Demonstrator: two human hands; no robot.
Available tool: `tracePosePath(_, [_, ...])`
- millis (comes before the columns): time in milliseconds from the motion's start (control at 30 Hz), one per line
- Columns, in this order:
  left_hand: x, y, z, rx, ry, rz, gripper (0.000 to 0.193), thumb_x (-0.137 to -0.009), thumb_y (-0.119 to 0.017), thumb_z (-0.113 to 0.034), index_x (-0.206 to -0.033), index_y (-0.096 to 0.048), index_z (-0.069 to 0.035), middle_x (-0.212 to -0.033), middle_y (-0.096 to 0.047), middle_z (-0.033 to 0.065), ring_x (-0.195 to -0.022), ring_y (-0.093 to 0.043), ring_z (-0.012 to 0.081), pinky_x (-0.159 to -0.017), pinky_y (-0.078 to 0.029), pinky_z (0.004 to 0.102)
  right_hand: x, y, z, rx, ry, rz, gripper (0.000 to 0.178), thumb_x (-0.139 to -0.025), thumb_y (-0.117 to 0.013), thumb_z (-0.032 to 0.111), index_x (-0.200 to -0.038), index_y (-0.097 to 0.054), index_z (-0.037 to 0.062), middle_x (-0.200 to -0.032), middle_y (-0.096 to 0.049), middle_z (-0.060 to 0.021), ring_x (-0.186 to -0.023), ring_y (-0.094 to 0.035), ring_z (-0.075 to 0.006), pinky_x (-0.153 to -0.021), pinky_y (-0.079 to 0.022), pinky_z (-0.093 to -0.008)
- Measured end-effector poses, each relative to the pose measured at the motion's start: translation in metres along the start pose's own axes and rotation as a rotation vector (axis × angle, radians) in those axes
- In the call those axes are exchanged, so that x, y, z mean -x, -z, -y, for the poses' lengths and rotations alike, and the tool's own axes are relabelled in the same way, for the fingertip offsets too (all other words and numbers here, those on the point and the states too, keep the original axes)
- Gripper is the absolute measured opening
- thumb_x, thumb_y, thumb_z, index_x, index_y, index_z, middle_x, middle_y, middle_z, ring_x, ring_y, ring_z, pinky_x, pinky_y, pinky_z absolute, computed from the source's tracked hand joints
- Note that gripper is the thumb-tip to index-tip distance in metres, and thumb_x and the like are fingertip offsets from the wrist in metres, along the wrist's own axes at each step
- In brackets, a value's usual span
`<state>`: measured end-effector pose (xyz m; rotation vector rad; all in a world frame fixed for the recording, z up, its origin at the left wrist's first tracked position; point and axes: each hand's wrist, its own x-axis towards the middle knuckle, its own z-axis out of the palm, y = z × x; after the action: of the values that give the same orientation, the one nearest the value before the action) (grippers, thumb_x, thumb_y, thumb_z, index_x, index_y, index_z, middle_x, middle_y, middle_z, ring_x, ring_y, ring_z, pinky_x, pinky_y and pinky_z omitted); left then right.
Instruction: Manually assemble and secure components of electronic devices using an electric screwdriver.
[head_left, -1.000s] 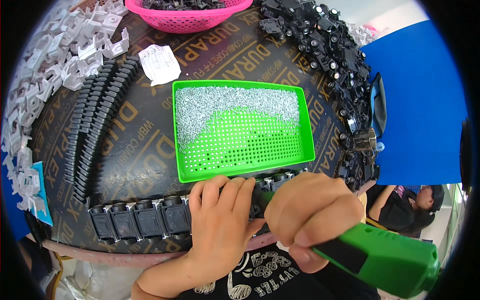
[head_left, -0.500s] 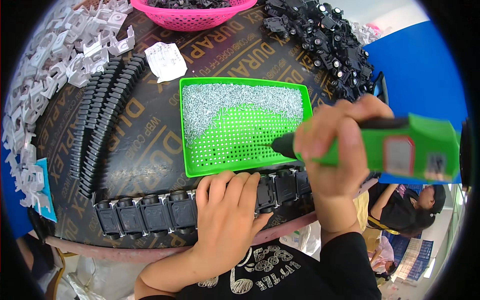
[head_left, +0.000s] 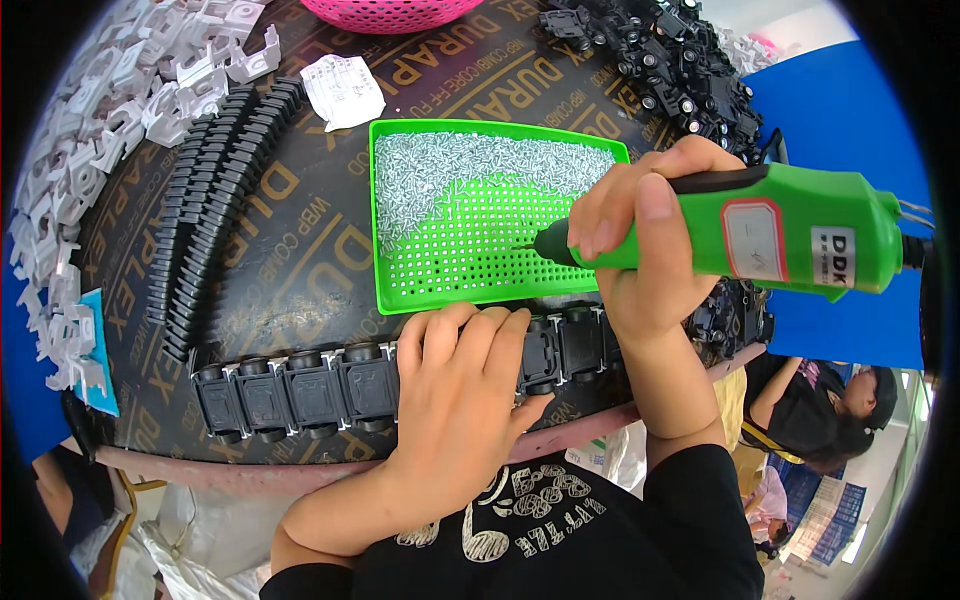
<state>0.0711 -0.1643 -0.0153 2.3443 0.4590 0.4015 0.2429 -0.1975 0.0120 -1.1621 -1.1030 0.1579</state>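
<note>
My right hand (head_left: 650, 225) is wrapped around a green electric screwdriver (head_left: 795, 230) that lies nearly level, its bit pointing left. The bit is over the holed floor of a green tray (head_left: 375, 278), which has many small silver screws (head_left: 425, 165) heaped along its far and left sides. My left hand (head_left: 455, 385) lies across a row of black wheeled toy car chassis (head_left: 312, 388) along the near table edge. Its fingers reach over the far side and its thumb rests on the near side, hiding the chassis beneath.
White plastic parts (head_left: 110, 130) pile up along the left. Beside them lie two black ribbed strips (head_left: 215, 190) and a crumpled paper (head_left: 342, 92). A pink basket (head_left: 390, 15) stands at the back, black wheeled parts (head_left: 660, 70) at the far right. Another person (head_left: 820, 415) is at lower right.
The table and tray sit slightly higher in the picture. The screwdriver has shifted a little left and its bit is lower over the tray floor. My left hand keeps its place on the row.
</note>
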Motion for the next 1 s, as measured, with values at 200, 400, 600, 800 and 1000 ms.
tracePosePath(200, [0.001,0.002,0.002,-0.012,-0.025,-0.021,0.073,-0.059,-0.084,-0.023,-0.123,-0.057,-0.001,-0.119,-0.058,0.0089,-0.11,-0.048,0.0288,-0.099,-0.032,0.0448,-0.002,0.009,0.016,-0.06,0.024,-0.04,0.016,-0.096,-0.045,0.012,-0.11,-0.045,0.0036,-0.062,-0.047,-0.0059,-0.05,-0.044,-0.0156,-0.045,-0.04,-0.0288])
tracePosePath(400, [0.0,-0.002,-0.003,-0.069,-0.031,-0.042,0.071,-0.058,-0.085,-0.021,-0.122,-0.06,-0.006,-0.115,-0.06,0.0049,-0.107,-0.049,0.0274,-0.098,-0.034,0.0441,0.011,0.03,0.098,-0.162,-0.053,0.328,0.021,-0.097,-0.041,0.016,-0.114,-0.04,0.0039,-0.067,-0.049,-0.007,-0.053,-0.047,-0.0162,-0.048,-0.044,-0.0294])
tracePosePath(600, [0.0,-0.006,-0.001,-0.065,-0.029,-0.072,0.069,-0.057,-0.086,-0.02,-0.12,-0.062,-0.006,-0.112,-0.061,0.0042,-0.107,-0.05,0.0259,-0.099,-0.034,0.0428,0.045,0.022,0.086,-0.103,-0.107,0.185,0.023,-0.094,-0.053,0.012,-0.11,-0.037,0.0068,-0.067,-0.054,-0.0087,-0.049,-0.05,-0.0162,-0.046,-0.046,-0.0294])
tracePosePath(800, [0.002,-0.009,0.0,-0.057,-0.057,-0.091,0.065,-0.061,-0.083,-0.02,-0.119,-0.06,-0.002,-0.108,-0.058,0.0077,-0.108,-0.048,0.0276,-0.099,-0.033,0.0452,0.032,0.032,0.07,-0.234,-0.032,0.515,0.026,-0.088,-0.058,0.006,-0.106,-0.04,0.0065,-0.063,-0.055,-0.0074,-0.046,-0.052,-0.0159,-0.043,-0.047,-0.0292])
tracePosePath(1000, [0.002,-0.007,0.001,-0.037,-0.04,-0.079,0.063,-0.06,-0.084,-0.02,-0.116,-0.061,-0.003,-0.108,-0.058,0.0069,-0.107,-0.049,0.0269,-0.098,-0.033,0.0448,0.039,0.03,0.074,-0.263,-0.006,0.431,0.026,-0.086,-0.061,0.005,-0.103,-0.042,0.0065,-0.061,-0.055,-0.0047,-0.042,-0.052,-0.0151,-0.043,-0.048,-0.0284])
